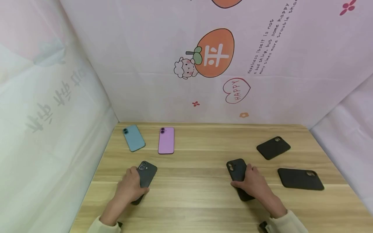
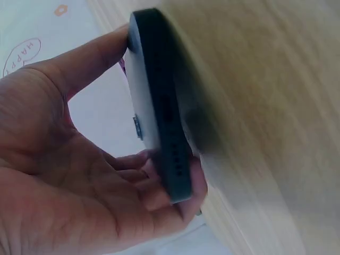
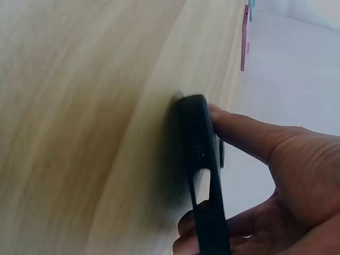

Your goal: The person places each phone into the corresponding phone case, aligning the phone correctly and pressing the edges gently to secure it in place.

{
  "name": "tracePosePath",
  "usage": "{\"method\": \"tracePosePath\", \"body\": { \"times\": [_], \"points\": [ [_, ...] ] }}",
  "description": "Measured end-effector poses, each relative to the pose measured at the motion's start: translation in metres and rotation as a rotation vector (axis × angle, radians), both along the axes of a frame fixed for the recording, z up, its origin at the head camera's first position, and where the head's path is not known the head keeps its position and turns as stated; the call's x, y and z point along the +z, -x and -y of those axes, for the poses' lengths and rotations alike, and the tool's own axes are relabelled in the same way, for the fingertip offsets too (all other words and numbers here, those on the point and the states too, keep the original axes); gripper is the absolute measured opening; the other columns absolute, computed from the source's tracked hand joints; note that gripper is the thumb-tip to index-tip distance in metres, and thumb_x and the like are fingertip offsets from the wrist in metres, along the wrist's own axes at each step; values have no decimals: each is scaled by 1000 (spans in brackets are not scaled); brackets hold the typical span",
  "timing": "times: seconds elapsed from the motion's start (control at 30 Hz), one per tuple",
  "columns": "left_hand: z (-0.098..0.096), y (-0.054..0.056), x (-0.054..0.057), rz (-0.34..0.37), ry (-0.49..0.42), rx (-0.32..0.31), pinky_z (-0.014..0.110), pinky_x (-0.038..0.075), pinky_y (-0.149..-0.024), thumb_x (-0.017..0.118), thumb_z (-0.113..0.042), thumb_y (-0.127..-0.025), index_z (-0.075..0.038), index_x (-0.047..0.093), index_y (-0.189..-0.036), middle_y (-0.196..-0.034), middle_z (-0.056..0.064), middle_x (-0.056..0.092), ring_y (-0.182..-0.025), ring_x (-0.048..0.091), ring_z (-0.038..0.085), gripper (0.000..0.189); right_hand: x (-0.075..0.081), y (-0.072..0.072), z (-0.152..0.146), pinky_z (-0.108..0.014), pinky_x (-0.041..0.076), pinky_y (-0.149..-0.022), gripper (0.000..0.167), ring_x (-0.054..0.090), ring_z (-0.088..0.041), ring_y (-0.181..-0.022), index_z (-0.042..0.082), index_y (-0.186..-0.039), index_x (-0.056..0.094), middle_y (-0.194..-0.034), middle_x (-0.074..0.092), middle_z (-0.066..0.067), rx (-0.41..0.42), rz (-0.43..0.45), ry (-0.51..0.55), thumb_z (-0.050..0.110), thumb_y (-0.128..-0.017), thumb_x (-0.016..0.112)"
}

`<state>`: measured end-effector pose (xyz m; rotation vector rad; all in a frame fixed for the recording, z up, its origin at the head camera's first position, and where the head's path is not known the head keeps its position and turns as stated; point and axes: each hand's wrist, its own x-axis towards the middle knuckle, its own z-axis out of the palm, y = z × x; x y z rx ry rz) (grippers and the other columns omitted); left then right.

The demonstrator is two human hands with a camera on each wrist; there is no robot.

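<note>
My left hand (image 1: 130, 186) grips a dark phone (image 1: 147, 174) by its long edges, thumb on one side and fingers on the other. In the left wrist view the phone's bottom edge (image 2: 169, 114) with its port faces the camera, tilted just off the wood. On the right, my right hand (image 1: 254, 183) holds a black phone case (image 1: 238, 170) by its sides. The right wrist view shows the case's end wall (image 3: 196, 138) with a cutout, close above the table; a finger shows through the opening.
A blue phone (image 1: 134, 138) and a purple phone (image 1: 166, 140) lie at the back left of the wooden table (image 1: 192, 187). Two more black phone cases, one angled (image 1: 272, 149) and one lengthwise (image 1: 298, 179), lie at the right. Printed white cloth (image 1: 145, 81) hangs behind and at both sides.
</note>
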<state>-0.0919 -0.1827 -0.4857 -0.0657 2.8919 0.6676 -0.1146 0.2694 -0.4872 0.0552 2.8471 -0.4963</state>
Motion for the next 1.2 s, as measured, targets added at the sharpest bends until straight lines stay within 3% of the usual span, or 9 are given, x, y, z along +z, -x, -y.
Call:
{"method": "tracePosePath", "body": {
  "times": [0.07,0.23,0.47,0.6,0.77,0.9,1.0,1.1,1.2],
  "points": [
    [2,1,0,31,-19,-3,52,57,-71,98,-21,-73,24,38,-140,-112,33,52,-87,62,36,101,0,0,-2,-61,58,-86,118,62,-59,-111,-30,-144,32,-132,50,-51,3,-2,6,54,-82,88],
    [8,3,0,89,-56,6,47,58,-70,98,-21,-74,20,37,-143,-114,31,56,-88,63,33,101,0,1,-9,-55,60,-76,106,71,-49,-98,-26,-137,46,-118,65,-42,18,-19,30,54,-82,88],
    [11,6,7,68,-96,-5,48,59,-71,91,-15,-83,13,43,-139,-111,31,68,-91,69,35,79,5,4,-16,-56,60,-79,88,71,-48,-100,-25,-140,44,-118,65,-43,32,-28,59,38,-93,82],
    [13,4,8,34,-147,-31,47,59,-69,85,-6,-88,12,45,-133,-102,27,70,-89,70,33,63,8,7,-20,-53,60,-76,72,72,-42,-95,-23,-137,50,-113,69,-37,52,-28,128,30,-97,78],
    [17,5,9,11,-250,-47,43,58,-69,78,1,-92,8,48,-126,-100,24,71,-86,68,29,45,12,11,-23,-39,56,-64,40,68,-22,-79,-10,-120,64,-96,73,-16,44,-13,245,22,-99,76],
    [19,6,11,29,-319,-39,55,58,-89,73,-1,-97,10,48,-135,-122,32,67,-109,68,44,47,14,10,-24,-32,51,-59,18,62,-16,-71,3,-99,66,-83,69,-4,47,-2,305,19,-98,75],
    [20,6,12,72,-423,-24,67,43,-112,66,-2,-102,13,38,-151,-149,39,49,-139,46,56,59,13,10,-26,-28,42,-55,22,49,-13,-61,8,-85,60,-67,52,4,56,-8,318,18,-99,74],
    [19,5,12,122,-568,7,70,25,-122,59,-2,-106,15,22,-160,-164,38,27,-153,22,56,68,13,12,-27,-25,33,-52,31,34,-11,-55,11,-77,53,-60,34,6,54,-16,347,18,-99,74],
    [14,6,11,169,-783,46,64,35,-120,53,0,-108,12,17,-161,-162,38,30,-150,34,54,65,16,14,-28,-24,30,-52,37,29,-9,-55,10,-75,48,-61,29,7,49,-7,434,17,-100,74]
  ]
}}
